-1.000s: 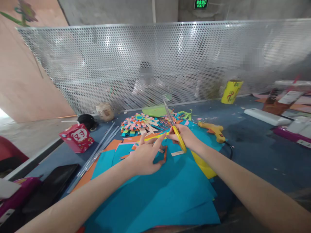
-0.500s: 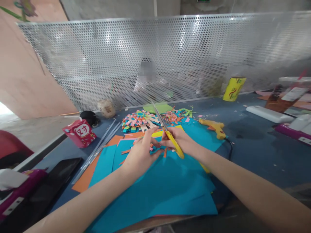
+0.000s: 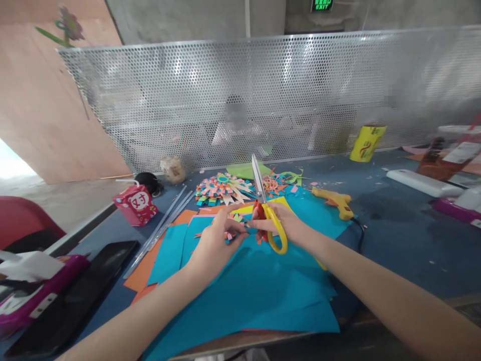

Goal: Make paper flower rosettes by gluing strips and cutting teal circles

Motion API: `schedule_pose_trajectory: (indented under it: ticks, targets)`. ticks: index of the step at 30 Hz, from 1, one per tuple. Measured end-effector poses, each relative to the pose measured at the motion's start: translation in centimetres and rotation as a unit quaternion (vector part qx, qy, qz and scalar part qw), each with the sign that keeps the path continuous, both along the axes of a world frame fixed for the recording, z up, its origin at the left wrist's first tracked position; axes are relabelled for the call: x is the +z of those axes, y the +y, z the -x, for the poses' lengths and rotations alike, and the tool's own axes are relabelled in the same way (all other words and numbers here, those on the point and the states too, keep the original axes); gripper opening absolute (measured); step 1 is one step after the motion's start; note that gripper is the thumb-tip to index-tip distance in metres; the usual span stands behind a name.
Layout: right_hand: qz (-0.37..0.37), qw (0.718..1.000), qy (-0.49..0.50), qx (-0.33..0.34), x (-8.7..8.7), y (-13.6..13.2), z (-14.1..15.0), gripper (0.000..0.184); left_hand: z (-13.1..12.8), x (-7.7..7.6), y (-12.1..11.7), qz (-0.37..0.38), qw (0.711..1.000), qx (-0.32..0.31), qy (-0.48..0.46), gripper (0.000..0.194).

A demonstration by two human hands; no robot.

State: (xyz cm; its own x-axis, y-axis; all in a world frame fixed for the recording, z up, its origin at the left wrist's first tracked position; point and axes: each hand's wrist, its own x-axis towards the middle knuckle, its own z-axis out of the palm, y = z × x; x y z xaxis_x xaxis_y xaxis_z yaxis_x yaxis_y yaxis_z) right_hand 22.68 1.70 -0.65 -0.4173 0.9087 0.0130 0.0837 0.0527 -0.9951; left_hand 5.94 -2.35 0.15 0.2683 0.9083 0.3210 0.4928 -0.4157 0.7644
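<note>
My left hand (image 3: 214,243) is over the blue paper sheets (image 3: 244,296), thumb and fingers pinched on a small fringed paper piece (image 3: 237,217) in several colours. Much of that piece is hidden behind the fingers. Scissors (image 3: 260,190) with yellow and red handles hang in my right hand (image 3: 287,220), blades pointing up and away. The fingertips of that hand also reach the fringed piece's right edge. Just beyond both hands lies a large fringed paper flower (image 3: 221,186), with a heap of paper strips (image 3: 276,184) to its right.
A yellow glue gun (image 3: 340,203) lies on the right, its cord running forward. Clear plastic sticks (image 3: 161,228), a black phone-like slab (image 3: 75,296) and a red carton (image 3: 135,204) are on the left. A perforated metal screen (image 3: 188,100) stands behind, a person beyond it.
The scissors have turned more upright, and their yellow handle loop now faces me. The view has shifted slightly. Both hands stay together at the fringed paper piece.
</note>
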Motion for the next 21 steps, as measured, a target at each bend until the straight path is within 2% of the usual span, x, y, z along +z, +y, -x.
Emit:
schedule_pose_trajectory:
  ticks: [5, 9, 12, 16, 21]
  targets:
    - [-0.03, 0.999, -0.009, 0.034, -0.7, 0.2, -0.3, 0.029, 0.5, -0.8, 1.0, 0.14, 0.977, -0.05, -0.156, 0.036]
    - [-0.029, 0.999, -0.015, 0.026, 0.1, -0.4, 0.1, 0.029, 0.9, -1.2, 1.1, 0.157, 0.972, -0.067, -0.162, 0.031]
    - [-0.031, 0.999, -0.021, 0.017, 1.0, -1.3, 0.5, 0.029, 1.1, -1.4, 0.5, 0.103, 0.987, -0.073, -0.097, 0.027]
    - [-0.021, 0.999, -0.033, 0.018, 1.4, -1.9, 0.6, 0.025, 1.4, -1.7, -0.3, -0.025, 0.997, -0.067, 0.024, 0.034]
    - [-0.01, 0.999, -0.028, 0.033, 0.8, -1.6, 0.4, 0.025, 1.6, -1.6, -0.5, -0.104, 0.991, -0.053, 0.06, 0.029]
